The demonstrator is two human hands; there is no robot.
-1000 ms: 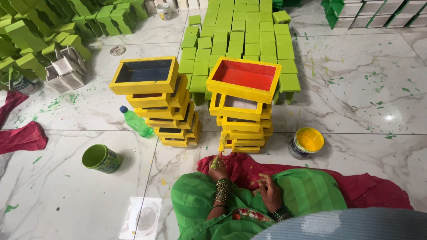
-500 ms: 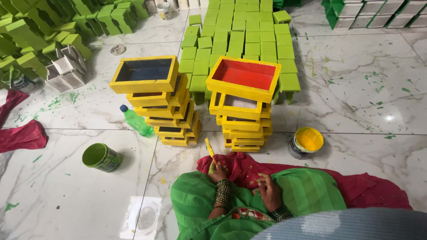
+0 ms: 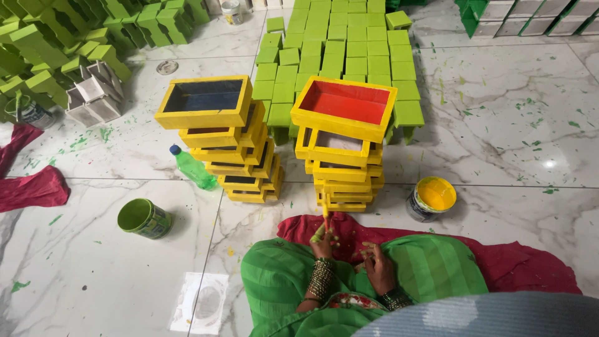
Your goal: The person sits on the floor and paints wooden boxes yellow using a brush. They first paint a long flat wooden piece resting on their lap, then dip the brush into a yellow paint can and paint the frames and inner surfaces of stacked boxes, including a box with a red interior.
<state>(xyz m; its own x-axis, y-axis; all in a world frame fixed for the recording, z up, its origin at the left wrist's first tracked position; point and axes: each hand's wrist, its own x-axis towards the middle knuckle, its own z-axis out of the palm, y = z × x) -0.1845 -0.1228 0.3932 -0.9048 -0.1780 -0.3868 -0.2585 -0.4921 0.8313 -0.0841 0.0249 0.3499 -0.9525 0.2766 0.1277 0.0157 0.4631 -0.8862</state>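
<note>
I sit on the floor in a green garment. My left hand [image 3: 323,240], paint-smeared with bangles at the wrist, grips a thin yellow-stained paintbrush [image 3: 325,218]. The brush points up at the bottom of the right stack of yellow boxes [image 3: 343,156], whose top box has a red inside. My right hand [image 3: 376,265] rests on my lap with curled fingers and seems to hold nothing. A second stack of yellow boxes [image 3: 218,146], topped by one with a dark blue inside, stands to the left. An open tin of yellow paint [image 3: 432,198] sits right of the stacks.
A green tin [image 3: 143,218] and a green plastic bottle [image 3: 193,168] lie at the left. Rows of green painted blocks [image 3: 349,43] fill the floor behind the stacks, with more at the far left. Red cloth [image 3: 530,268] spreads under me; another red cloth [image 3: 31,187] lies at the left edge.
The brush in my left hand has swung from leaning left to nearly upright, close to the base of the right stack. My right hand has stayed on my lap.
</note>
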